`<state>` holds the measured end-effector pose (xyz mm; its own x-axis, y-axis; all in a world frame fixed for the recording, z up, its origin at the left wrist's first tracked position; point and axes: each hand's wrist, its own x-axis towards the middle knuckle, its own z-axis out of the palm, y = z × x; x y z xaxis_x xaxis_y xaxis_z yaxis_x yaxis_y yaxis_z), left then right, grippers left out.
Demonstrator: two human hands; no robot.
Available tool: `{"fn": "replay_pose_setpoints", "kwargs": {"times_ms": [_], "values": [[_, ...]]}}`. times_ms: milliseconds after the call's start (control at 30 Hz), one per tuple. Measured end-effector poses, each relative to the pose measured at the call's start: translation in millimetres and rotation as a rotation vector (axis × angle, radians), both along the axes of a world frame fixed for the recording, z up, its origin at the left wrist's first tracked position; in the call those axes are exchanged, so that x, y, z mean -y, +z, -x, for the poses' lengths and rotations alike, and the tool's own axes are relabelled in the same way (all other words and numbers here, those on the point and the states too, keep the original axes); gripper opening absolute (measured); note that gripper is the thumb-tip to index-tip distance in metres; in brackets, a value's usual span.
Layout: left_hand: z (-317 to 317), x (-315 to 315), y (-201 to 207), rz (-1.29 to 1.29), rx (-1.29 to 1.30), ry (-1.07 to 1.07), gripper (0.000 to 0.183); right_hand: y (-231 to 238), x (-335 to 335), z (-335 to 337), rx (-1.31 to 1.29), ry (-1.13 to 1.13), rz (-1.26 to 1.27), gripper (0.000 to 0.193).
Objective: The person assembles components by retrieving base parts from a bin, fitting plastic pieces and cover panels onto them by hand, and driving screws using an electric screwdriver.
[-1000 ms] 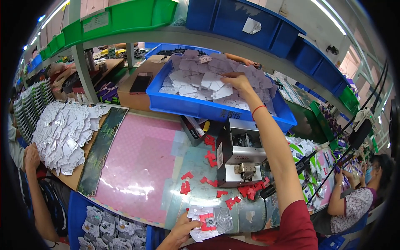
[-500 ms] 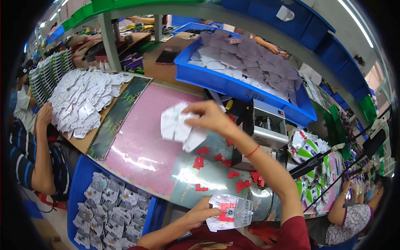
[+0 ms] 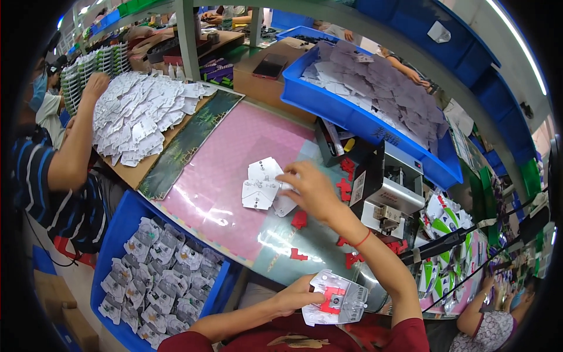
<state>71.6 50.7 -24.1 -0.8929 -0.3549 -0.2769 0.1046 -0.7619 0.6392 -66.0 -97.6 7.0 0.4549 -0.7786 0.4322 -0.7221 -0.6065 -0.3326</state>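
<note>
Head view: the right hand had come away from the blue bin and there were the white plates, fanned over the pink mat, fingers curled narrow against them, pinch or mere touch I couldn't tell; the left hand still gripped the clear casing, so both hands were busy

Three or so thin white plates with little dark marks lie spread out, partly on top of each other. Two are just left of the right fingers, and one pokes out below them. The left thumb presses the left edge of a white and see-through plastic case. Its inside faces up, with a red piece right beside the thumb.
</note>
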Motion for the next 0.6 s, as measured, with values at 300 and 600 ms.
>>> {"fn": "replay_pose_setpoints", "kwargs": {"times_ms": [300,600], "values": [[-2,-4,-3,-0.009,-0.023,-0.009,0.046,-25,-14,-31,-0.418,0.066,0.273,0.029],[-8,-2,-5,-0.003,-0.007,0.039,0.041,8,-65,1,0.220,0.021,0.153,0.021]]}}
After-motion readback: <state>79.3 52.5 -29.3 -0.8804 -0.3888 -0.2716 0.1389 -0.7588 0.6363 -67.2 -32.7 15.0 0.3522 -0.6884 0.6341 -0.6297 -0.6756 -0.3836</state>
